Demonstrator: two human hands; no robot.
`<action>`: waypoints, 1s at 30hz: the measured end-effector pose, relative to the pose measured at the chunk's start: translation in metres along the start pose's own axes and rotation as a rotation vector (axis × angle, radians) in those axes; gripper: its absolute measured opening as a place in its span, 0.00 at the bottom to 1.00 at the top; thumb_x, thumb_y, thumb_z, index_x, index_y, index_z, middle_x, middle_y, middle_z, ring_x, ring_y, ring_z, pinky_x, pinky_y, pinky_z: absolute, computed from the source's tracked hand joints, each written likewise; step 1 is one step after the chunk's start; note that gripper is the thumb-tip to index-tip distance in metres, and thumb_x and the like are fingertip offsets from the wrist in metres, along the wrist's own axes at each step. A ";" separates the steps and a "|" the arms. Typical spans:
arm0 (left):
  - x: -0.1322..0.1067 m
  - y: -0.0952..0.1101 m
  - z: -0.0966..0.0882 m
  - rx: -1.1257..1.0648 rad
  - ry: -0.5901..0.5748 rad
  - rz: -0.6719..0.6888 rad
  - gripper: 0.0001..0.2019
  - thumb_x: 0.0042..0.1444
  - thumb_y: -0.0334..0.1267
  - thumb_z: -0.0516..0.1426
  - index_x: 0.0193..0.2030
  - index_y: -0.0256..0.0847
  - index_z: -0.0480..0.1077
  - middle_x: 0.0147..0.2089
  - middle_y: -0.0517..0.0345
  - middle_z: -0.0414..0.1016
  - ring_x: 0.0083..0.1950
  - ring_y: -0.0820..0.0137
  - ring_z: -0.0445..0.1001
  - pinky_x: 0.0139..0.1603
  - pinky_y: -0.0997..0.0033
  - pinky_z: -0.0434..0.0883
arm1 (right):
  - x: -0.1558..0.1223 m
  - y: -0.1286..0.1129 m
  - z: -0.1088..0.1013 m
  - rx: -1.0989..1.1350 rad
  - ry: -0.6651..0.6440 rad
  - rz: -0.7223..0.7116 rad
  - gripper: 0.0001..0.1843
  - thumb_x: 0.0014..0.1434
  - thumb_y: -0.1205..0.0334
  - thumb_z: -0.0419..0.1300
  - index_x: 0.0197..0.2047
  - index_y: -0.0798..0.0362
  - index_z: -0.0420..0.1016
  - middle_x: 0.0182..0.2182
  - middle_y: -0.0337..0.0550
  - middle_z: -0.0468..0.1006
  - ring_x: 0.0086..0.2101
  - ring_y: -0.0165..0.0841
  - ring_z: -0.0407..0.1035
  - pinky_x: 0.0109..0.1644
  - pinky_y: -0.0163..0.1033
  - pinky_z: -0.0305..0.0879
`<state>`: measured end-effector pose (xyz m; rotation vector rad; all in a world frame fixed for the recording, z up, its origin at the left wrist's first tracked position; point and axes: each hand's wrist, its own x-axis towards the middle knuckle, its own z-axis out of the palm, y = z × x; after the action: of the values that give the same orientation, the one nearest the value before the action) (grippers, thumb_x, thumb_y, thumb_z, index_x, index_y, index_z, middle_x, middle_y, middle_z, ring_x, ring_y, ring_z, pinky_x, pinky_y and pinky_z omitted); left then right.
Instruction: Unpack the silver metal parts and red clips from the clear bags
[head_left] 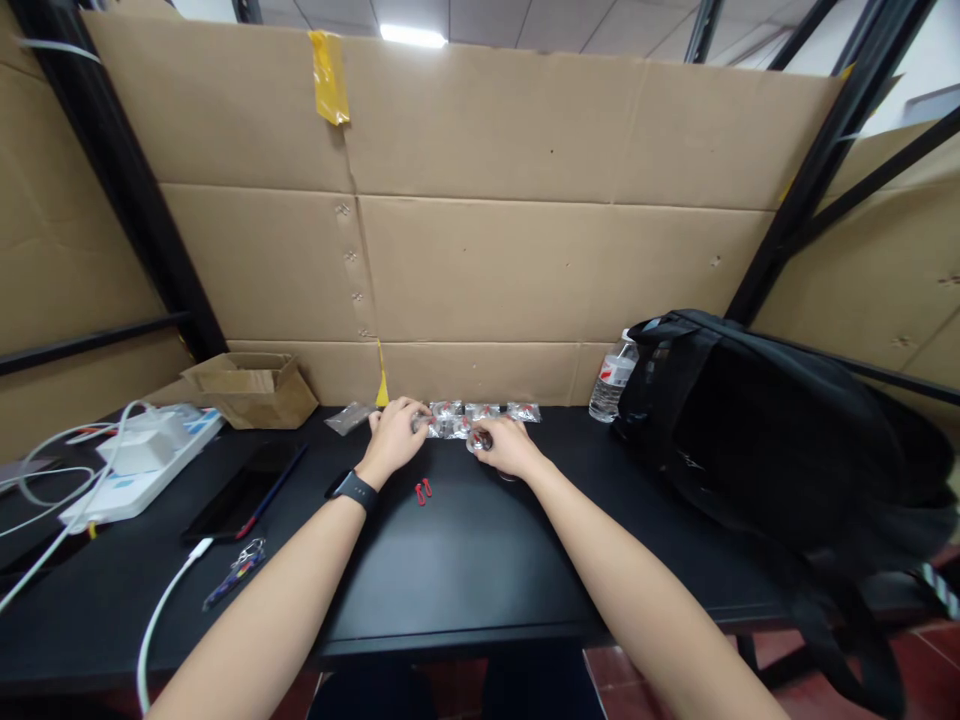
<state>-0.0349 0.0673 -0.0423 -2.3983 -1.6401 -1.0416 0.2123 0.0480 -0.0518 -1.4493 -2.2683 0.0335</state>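
Several small clear plastic bags with red pieces inside lie in two rows at the back of the black table, among them a bag in the back row. My left hand, with a dark watch on its wrist, has its fingers closed at a clear bag on the left end. My right hand pinches another clear plastic bag at the front row; its far fingers are partly hidden. Two loose red pieces, looped at one end, lie on the table between my forearms.
A flat clear bag and an open cardboard box stand at back left. Nearer are a power strip, a tablet and a keychain. A water bottle and black backpack are right.
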 end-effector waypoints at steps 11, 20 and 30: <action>-0.001 0.013 0.003 -0.318 -0.074 0.215 0.11 0.65 0.45 0.56 0.43 0.45 0.77 0.48 0.54 0.77 0.52 0.62 0.73 0.56 0.59 0.64 | 0.006 -0.007 -0.003 0.555 0.306 0.135 0.21 0.49 0.52 0.70 0.45 0.51 0.75 0.37 0.44 0.82 0.36 0.36 0.76 0.43 0.40 0.70; -0.005 0.040 0.001 -0.495 0.042 0.310 0.08 0.63 0.43 0.59 0.42 0.44 0.78 0.47 0.53 0.76 0.51 0.63 0.74 0.56 0.61 0.68 | 0.005 -0.022 -0.002 1.146 0.152 0.187 0.26 0.47 0.52 0.73 0.46 0.50 0.71 0.35 0.44 0.81 0.34 0.36 0.78 0.31 0.35 0.71; -0.004 0.036 -0.003 -0.332 -0.020 0.322 0.03 0.49 0.32 0.63 0.29 0.44 0.78 0.45 0.57 0.78 0.49 0.63 0.74 0.55 0.59 0.67 | -0.002 -0.034 -0.010 0.784 0.051 0.004 0.28 0.46 0.64 0.68 0.51 0.50 0.69 0.38 0.40 0.79 0.30 0.30 0.73 0.36 0.35 0.69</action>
<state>-0.0069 0.0474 -0.0305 -2.7586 -1.0981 -1.3127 0.1881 0.0286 -0.0349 -1.0035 -1.8676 0.7808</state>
